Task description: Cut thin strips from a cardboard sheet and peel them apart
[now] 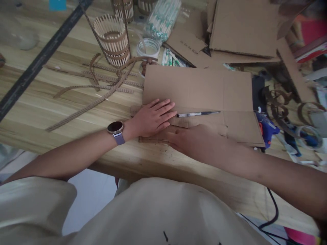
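Observation:
A creased brown cardboard sheet (pixel 194 85) lies flat on the wooden table before me. My left hand (pixel 155 119), with a watch on its wrist, rests palm down on its near left part, fingers spread. Close by, my right hand (pixel 196 141) reaches over the near edge with its fingers drawn together at a narrow cardboard strip (pixel 153 139); the hand itself hides part of this grip. A black-and-white pen (pixel 199 114) lies on the sheet, just beyond my right hand.
Corrugated cardboard strips (pixel 89 105) lie loose at left, near a basket of small sticks (pixel 112 41). Behind the sheet are a tape roll (pixel 148 48) and a bag of sticks (pixel 163 20). More cardboard (pixel 245 27) and a blue tool (pixel 267 129) are on the right.

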Action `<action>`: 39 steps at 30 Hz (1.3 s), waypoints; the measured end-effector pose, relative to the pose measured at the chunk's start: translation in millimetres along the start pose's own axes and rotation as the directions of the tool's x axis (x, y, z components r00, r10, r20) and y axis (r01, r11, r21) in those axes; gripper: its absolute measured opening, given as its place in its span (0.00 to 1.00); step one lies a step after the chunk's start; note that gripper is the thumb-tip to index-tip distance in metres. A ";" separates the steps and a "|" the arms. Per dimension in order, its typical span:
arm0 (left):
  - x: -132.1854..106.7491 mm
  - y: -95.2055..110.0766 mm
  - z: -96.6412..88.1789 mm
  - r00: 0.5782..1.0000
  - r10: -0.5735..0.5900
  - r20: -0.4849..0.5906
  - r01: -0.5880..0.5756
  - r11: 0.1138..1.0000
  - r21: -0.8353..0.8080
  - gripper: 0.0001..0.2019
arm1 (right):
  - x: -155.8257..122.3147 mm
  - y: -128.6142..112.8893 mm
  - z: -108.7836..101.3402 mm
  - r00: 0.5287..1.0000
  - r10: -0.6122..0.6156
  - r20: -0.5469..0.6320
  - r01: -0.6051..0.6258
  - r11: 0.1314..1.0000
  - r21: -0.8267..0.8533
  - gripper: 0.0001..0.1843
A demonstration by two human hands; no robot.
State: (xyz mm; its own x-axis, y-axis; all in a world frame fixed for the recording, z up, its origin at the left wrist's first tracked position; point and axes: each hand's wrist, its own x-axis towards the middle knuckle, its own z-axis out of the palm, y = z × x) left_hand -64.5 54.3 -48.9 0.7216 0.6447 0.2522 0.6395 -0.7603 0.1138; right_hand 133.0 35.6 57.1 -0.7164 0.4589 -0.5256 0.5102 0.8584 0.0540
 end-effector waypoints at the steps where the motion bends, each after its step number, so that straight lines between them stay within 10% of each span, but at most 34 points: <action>1: 0.2 -0.1 -0.1 1.000 -0.001 0.002 0.001 1.000 0.001 0.24 | 5.0 -4.7 -0.3 0.999 -0.029 -0.018 0.029 1.000 -0.009 0.19; 30: -1.2 -2.4 1.4 0.999 0.051 -0.011 -0.051 0.998 0.021 0.24 | 25.8 -27.6 -24.3 0.988 -0.017 0.151 0.017 1.000 0.004 0.23; 39: -2.4 -1.8 1.8 0.999 0.053 -0.006 -0.053 0.998 0.016 0.26 | 7.4 -7.1 1.1 0.991 0.055 0.119 -0.060 0.997 0.039 0.29</action>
State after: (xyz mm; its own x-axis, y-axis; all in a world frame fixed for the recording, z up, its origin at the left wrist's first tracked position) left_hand -66.9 54.3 -51.4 0.7528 0.6031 0.2637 0.6046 -0.7920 0.0852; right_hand 124.6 32.7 51.9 -0.6255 0.4748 -0.6191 0.5705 0.8196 0.0522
